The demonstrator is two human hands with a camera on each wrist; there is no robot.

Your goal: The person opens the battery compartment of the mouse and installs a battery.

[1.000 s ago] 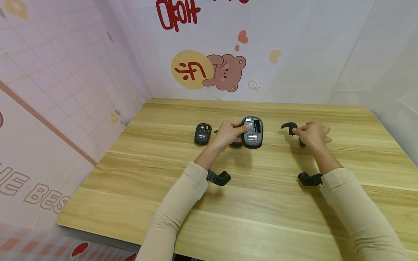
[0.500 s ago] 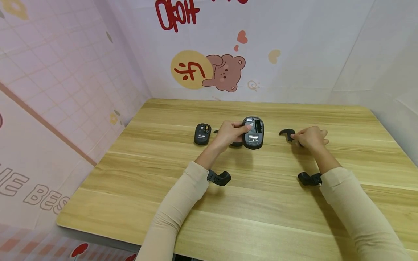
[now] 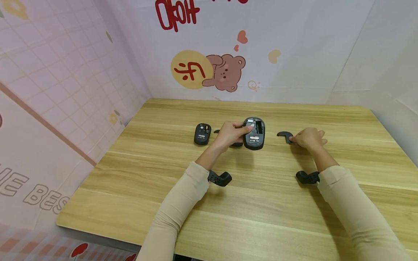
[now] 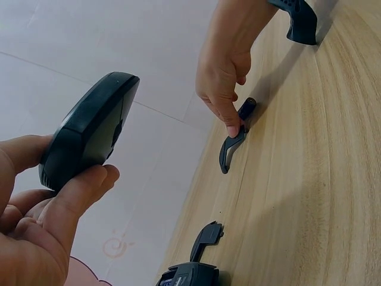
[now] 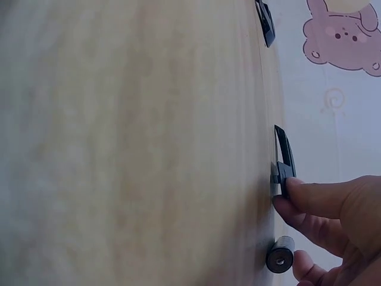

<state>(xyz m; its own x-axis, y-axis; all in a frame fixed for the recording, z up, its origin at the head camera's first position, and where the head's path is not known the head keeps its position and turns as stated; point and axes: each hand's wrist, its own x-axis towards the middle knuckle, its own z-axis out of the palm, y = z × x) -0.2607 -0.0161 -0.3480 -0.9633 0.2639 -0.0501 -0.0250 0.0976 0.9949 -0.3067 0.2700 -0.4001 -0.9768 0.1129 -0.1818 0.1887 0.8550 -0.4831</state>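
Observation:
In the head view my left hand [image 3: 228, 134] grips a black computer mouse [image 3: 254, 134] above the table, underside toward me. Its battery compartment is uncovered, and my thumb lies across the underside. To the right, my right hand [image 3: 308, 137] pinches a curved black battery cover [image 3: 285, 135] between thumb and finger, low at the tabletop. A dark cylindrical battery [image 5: 280, 256] lies beside the right hand's lower fingers in the right wrist view. The left wrist view also shows this battery [image 4: 247, 107], just behind the pinching fingers.
A second mouse [image 3: 202, 134] lies underside up on the wooden table [image 3: 130, 195], a battery showing in it. Another curved black cover [image 4: 207, 238] lies near a mouse in the left wrist view. My left hand partly hides dark parts behind it. A patterned wall backs the table.
My right hand has lowered the battery cover toward the tabletop, turning it flatter and shifting it slightly left. The left hand with the mouse has barely moved.

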